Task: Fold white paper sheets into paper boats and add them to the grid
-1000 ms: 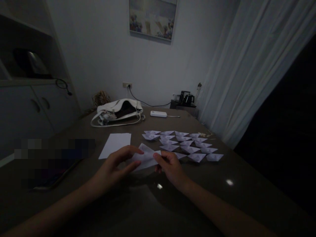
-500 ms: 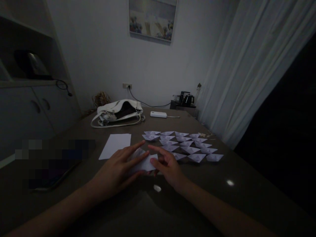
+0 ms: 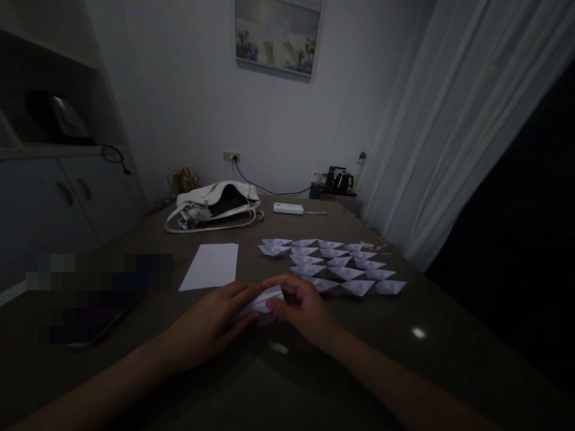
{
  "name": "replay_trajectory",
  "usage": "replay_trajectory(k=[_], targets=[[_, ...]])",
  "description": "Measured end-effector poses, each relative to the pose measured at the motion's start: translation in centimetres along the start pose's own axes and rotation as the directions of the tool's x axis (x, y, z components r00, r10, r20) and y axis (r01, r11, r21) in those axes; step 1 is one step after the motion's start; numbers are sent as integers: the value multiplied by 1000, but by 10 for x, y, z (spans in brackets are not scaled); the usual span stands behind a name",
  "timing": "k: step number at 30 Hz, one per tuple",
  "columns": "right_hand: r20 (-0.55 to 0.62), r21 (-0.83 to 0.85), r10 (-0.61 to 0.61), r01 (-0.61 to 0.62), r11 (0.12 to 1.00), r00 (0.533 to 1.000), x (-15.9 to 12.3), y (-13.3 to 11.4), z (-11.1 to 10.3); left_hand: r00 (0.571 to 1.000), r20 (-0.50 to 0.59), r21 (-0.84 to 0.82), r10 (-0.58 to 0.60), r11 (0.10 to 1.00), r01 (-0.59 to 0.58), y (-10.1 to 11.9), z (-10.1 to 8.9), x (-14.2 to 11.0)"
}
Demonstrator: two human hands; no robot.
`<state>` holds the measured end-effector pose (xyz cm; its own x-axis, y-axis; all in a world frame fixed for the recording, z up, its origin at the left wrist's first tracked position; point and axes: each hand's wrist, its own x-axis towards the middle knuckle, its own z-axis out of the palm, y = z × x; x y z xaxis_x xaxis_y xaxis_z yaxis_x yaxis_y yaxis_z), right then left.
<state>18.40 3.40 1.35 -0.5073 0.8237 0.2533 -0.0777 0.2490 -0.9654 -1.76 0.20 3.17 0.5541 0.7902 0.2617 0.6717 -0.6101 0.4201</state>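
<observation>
Between the fingers of my left hand [image 3: 209,320] and right hand [image 3: 308,310] sits a folded paper [image 3: 265,300], just above the surface [image 3: 354,365]. I have it clamped on both sides: the left fingers lie over it with the thumb below, and the right thumb presses its near face while the other right fingers curl behind.

Beyond the left fingers lie flat white sheets [image 3: 210,267]; beyond and to the right of the right fingers, paper boats [image 3: 357,287] stand in close rows.

Farther out, past the sheets, a white bag [image 3: 209,194] gapes open. Its inside is dark, so I can't tell what it holds; a pale bundle [image 3: 197,212] shows at its left end. Right of the bag is a white device [image 3: 288,208] with a short cable. Well beyond the right fingers, a dark pot [image 3: 344,181] stands on a low stand [image 3: 321,191], contents unreadable to me.
</observation>
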Motion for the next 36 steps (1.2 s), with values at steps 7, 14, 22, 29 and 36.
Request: replay_trajectory(k=[7, 14, 22, 29, 36], targets=[[-8, -18, -50, 50, 999, 999, 1, 2, -3, 999, 48, -168, -20, 985, 28, 5, -2, 0], [-51, -11, -46, 46, 999, 998, 1, 5, -5, 991, 83, -247, -100, 962, 118, 8, -2, -4], [-92, 23, -19, 21, 1000, 996, 3, 4, -3, 954, 154, -341, -256, 893, 294, 10, -1, -3], [-122, -94, -92, 81, 992, 988, 4, 5, -5, 906, 172, -410, -386, 808, 422, 9, 1, -4], [-69, -24, -35, 34, 999, 997, 5, 7, -3, 895, 354, -556, -271, 708, 435, 17, -3, 2]])
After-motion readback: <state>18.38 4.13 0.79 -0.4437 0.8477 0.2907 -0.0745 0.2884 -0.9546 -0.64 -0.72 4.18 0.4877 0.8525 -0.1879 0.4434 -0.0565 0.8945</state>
